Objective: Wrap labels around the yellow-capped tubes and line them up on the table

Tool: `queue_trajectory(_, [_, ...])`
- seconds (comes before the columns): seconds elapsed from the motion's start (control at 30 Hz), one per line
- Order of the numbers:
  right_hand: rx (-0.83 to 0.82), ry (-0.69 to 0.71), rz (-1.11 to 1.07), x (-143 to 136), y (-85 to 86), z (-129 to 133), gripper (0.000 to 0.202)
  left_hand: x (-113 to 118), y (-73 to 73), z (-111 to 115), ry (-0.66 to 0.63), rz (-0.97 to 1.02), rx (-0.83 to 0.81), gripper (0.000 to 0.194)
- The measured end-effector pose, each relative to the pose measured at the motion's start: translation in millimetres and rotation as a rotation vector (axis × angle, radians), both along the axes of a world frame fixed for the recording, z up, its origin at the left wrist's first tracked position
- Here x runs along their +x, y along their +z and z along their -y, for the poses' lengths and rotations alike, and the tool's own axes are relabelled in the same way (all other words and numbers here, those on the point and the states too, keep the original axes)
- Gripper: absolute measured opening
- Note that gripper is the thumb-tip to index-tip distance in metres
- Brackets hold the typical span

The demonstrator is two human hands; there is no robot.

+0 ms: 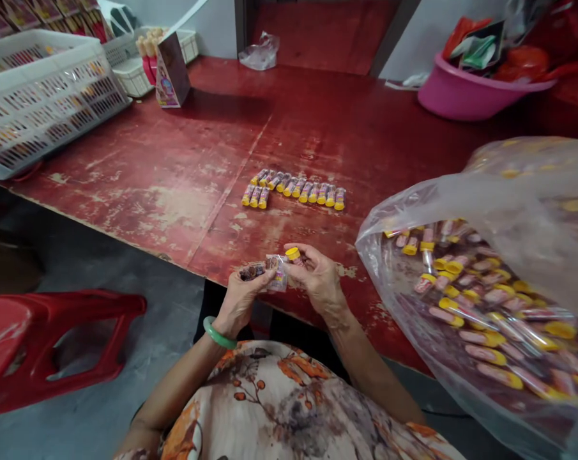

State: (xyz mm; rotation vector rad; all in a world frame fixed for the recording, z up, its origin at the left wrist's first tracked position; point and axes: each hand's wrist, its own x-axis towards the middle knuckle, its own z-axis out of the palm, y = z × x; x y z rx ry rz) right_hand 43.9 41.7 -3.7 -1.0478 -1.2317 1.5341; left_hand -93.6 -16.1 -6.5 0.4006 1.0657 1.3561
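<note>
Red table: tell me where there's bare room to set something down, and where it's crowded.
Bare: the left stretch of the red table, between the white basket and the tube rows; also the wide patch behind those rows, toward the pink basin.
Crowded: the right side, at the big plastic bag; the front edge, by the left hand and right hand.

We saw the bag (413, 199) cut off at right, the stool (42, 321) at left. Print on the tubes (313, 192) was too small. Right hand (323, 281) partly hid a capped tube (293, 253).
</note>
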Motion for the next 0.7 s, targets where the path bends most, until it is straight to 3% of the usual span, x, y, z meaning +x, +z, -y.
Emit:
queue_trajectory(0.13, [-0.065, 0.048, -0.141, 11.7, -3.9, 4.7, 0.034, -6.5, -1.7, -6.4, 0.069, 0.029, -0.036, 0.035])
queue_trajectory(0.37, [-0.029, 0.028, -0.102, 32.5, -2.7, 19.8, 0.036, -4.0, -0.6, -11.1, 0.134, 0.108, -0.098, 0.038])
queue_trajectory(0.5, [0.014, 0.068, -0.154, 34.4, 3.8, 27.7, 0.023, 1.1, 6.5, -10.8, 0.17, 0.116, -0.104, 0.036])
queue_trajectory(0.7, [0.031, 0.144, -0.203, 27.6, -3.5, 41.5, 0.016, 7.4, 11.4, -9.8, 0.261, 0.15, -0.149, 0.035])
